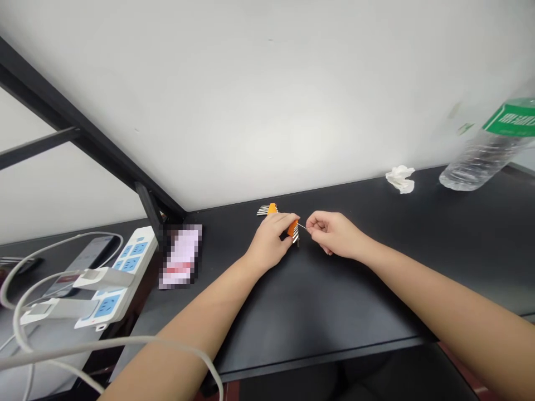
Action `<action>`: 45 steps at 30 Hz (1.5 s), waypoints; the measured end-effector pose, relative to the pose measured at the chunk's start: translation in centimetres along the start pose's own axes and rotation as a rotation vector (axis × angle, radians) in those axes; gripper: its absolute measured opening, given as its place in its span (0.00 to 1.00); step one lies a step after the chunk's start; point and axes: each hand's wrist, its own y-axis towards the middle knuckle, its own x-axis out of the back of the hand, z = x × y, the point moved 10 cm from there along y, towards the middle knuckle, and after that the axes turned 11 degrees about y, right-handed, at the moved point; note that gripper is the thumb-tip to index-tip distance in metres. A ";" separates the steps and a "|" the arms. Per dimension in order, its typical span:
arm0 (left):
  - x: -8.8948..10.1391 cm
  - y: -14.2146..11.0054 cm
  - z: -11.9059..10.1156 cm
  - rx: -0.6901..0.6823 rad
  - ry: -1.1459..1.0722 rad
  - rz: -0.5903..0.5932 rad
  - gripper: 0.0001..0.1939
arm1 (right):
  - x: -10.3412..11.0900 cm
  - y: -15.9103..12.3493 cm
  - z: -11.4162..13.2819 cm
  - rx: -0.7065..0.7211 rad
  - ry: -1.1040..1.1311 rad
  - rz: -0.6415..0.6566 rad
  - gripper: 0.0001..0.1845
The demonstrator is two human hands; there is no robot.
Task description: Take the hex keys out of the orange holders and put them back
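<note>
My left hand [273, 242] is closed around an orange holder [293, 227] with several short silver metal rods sticking out of its lower side. Between the thumb and fingers of my right hand [332, 231] is pinched a thin metal rod [301, 226], which looks like a hex key. The rod's far end meets the orange holder; whether it sits inside a slot I cannot tell. Just behind my left hand, another orange piece [272, 208] with several silver rods lies on the black table, partly hidden by the fingers.
Along the wall stand a clear plastic bottle [480, 159] with a green label and a crumpled white tissue [400, 179]. To the left are a blurred-out pinkish packet [181, 256], a white power strip [125, 273] with plugs, a phone [83, 262], white cables and a black metal frame [96, 128].
</note>
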 end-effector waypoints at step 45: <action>-0.3 0.1 -0.8 0.031 -0.073 0.024 0.24 | -1.9 0.9 -1.8 -0.146 0.818 0.029 0.16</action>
